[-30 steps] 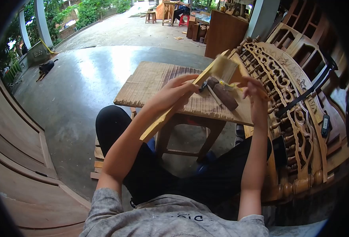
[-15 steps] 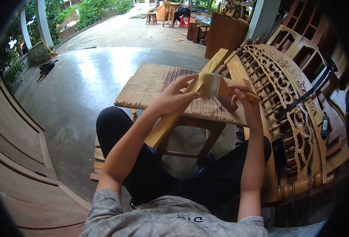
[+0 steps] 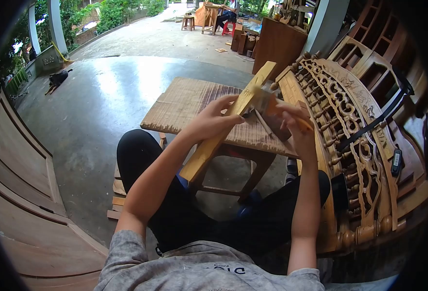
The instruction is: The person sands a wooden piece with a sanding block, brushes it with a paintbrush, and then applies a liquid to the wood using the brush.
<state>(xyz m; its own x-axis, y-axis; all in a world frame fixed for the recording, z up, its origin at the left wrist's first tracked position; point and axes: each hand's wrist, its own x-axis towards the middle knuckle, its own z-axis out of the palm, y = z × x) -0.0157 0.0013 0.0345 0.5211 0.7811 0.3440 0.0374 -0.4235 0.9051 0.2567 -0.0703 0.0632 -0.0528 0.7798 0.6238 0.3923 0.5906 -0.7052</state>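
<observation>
My left hand [image 3: 213,121] is closed around a long yellowish wooden strip [image 3: 203,156], which slants from above my lap up over the work board [image 3: 182,102]. In my right hand [image 3: 297,127] is a wide flat paintbrush [image 3: 263,100] with an orange handle; motion blurs it. The brush's pale bristles meet or nearly meet the strip's right side, a little beyond my left fingers. Under the brush, a thin stick and a dark reddish-brown object lie on the board, partly hidden by my right hand. The board rests on a stool [image 3: 257,177] between my knees.
A carved wooden railing panel [image 3: 342,104] leans close on my right, with a black strap across it. Wooden door panels [image 3: 22,194] stand at left, beside several wood offcuts [image 3: 119,200]. A dog [image 3: 58,80] lies on the floor. Farther back, a person [image 3: 226,17] sits.
The brush has shifted slightly along the strip, and my right hand has turned and blurred. The strip's near end has moved slightly. My left hand keeps its hold.
</observation>
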